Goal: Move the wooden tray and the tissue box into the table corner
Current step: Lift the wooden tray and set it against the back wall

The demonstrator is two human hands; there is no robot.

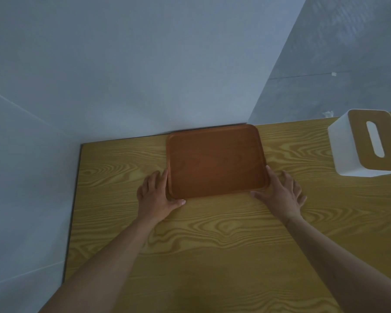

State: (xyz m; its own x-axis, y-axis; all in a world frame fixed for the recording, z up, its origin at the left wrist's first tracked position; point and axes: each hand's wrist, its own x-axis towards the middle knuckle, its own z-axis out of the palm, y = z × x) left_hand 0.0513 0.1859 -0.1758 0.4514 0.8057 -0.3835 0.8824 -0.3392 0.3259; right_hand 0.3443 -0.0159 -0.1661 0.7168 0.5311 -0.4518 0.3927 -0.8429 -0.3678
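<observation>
Wooden tray [216,160] lies flat against the wall, left hand [155,196] and right hand [280,193] spread open on its near corners; looks stiff, light, best gripped by its rim

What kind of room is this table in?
Probably a plain indoor room, maybe a home or office; I can't tell which. A wood-grain table sits against bare pale walls, with only a wooden tray and a white tissue box on it.

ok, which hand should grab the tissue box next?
Right. The right hand rests at the tray's right edge, on the same side as the tissue box; the left hand would have to cross the tray.
</observation>
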